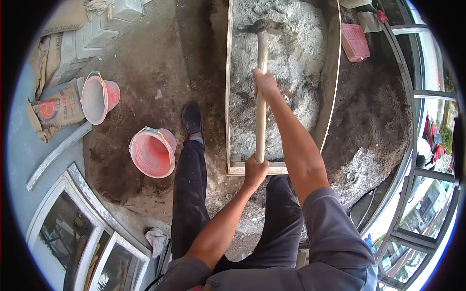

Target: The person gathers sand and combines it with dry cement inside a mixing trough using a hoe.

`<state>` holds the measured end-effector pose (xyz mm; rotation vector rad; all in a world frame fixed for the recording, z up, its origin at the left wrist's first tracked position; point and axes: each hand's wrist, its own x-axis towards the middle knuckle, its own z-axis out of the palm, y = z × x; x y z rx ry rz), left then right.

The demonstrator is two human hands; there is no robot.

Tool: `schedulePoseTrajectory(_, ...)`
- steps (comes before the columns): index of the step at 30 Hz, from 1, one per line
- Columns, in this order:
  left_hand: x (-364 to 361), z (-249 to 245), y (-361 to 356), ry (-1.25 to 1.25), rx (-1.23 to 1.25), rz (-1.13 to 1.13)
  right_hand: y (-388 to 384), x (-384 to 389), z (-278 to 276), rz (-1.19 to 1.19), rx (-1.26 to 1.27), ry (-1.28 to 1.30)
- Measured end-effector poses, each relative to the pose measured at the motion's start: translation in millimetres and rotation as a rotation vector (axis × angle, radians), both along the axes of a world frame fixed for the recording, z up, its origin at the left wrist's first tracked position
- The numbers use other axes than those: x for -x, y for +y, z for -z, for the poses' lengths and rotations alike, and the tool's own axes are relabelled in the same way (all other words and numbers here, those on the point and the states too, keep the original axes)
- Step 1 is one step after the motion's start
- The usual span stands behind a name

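Both hands are wrapped round the wooden handle (261, 127) of a long-handled digging tool. Whether it is a hoe or a shovel cannot be told, since its head (264, 25) is half sunk in the dry grey mix (297, 63). The left hand (254, 170) clasps the very butt of the handle, close in front of the body and just over the near board of the wooden frame (331, 72) that boxes the mix in. The right hand (265, 85) grips tight about midway along the shaft, arm stretched out, so it is the hand nearer the head. The handle's long axis runs almost straight away from the person, from the butt at the left hand out past the right hand to the head at the far end of the frame. The left foot in a dark shoe (192, 118) stands on bare earth just beside the frame. To the left, well apart from the hands, lie two pink buckets — one near the leg (153, 154), one farther off (98, 99) — and a cement bag (57, 109).
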<state>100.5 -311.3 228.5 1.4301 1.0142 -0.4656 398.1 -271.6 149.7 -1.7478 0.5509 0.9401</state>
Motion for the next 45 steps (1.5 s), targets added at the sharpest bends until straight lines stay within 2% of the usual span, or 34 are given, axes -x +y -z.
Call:
schedulePoseTrajectory(1, 12, -14, -2, 0.038, 0.026, 0.007, -7, 15, -7, 0.03, -0.03, -0.023)
schedulePoseTrajectory(3, 28, -44, -22, -0.039, -0.086, -0.025, -26, 29, -34, -0.032, -0.019, 0.001)
schedulePoseTrajectory(5, 43, -84, -31, 0.05, -0.093, 0.123, -46, 50, -71, -0.001, -0.031, 0.068)
schedulePoseTrajectory(8, 67, -98, -63, -0.073, -0.052, 0.082, -62, 59, -145, 0.104, -0.017, -0.059)
schedulePoseTrajectory(11, 10, -90, -70, -0.15, -0.045, 0.13, -79, 5, -178, 0.125, -0.001, -0.214)
schedulePoseTrajectory(13, -45, -69, -66, -0.212, -0.062, 0.151, -88, -47, -165, 0.153, -0.046, -0.258)
schedulePoseTrajectory(15, -95, -64, -55, -0.106, 0.082, 0.136, -101, -87, -110, 0.214, -0.069, -0.239)
schedulePoseTrajectory(17, -87, -16, -78, -0.142, 0.014, 0.142, -114, -92, -49, 0.237, 0.045, -0.162)
schedulePoseTrajectory(20, -61, -12, -81, 0.011, 0.07, 0.174, -141, -56, 8, 0.209, 0.047, -0.006)
schedulePoseTrajectory(22, -32, -27, -87, 0.024, 0.042, 0.188, -143, -27, -8, 0.262, 0.065, -0.006)
schedulePoseTrajectory(24, -9, -47, -95, 0.004, 0.03, 0.179, -162, 0, -17, 0.191, 0.091, -0.033)
schedulePoseTrajectory(29, 54, -98, -117, -0.058, 0.053, 0.197, -167, 45, -123, 0.243, 0.07, -0.038)
schedulePoseTrajectory(31, 27, -101, -115, -0.103, 0.026, 0.194, -160, 24, -158, 0.251, 0.014, -0.109)
schedulePoseTrajectory(33, -16, -81, -111, -0.206, -0.002, 0.187, -154, -22, -162, 0.178, -0.027, -0.261)
schedulePoseTrajectory(36, -103, -44, -99, -0.224, 0.022, 0.192, -140, -108, -132, 0.105, 0.035, -0.346)
schedulePoseTrajectory(39, -151, -27, -98, -0.139, 0.057, 0.19, -147, -150, -52, 0.185, -0.017, -0.215)
schedulePoseTrajectory(41, -140, -10, -105, -0.053, 0.073, 0.23, -167, -138, 0, 0.223, 0.016, -0.087)
schedulePoseTrajectory(43, -108, -3, -105, 0.001, 0.086, 0.269, -164, -107, 3, 0.274, 0.046, -0.013)
schedulePoseTrajectory(44, -88, -2, -107, -0.065, 0.019, 0.199, -171, -87, -2, 0.301, 0.076, 0.027)
schedulePoseTrajectory(45, -72, -2, -101, -0.011, 0.067, 0.251, -177, -70, 8, 0.268, 0.079, -0.041)
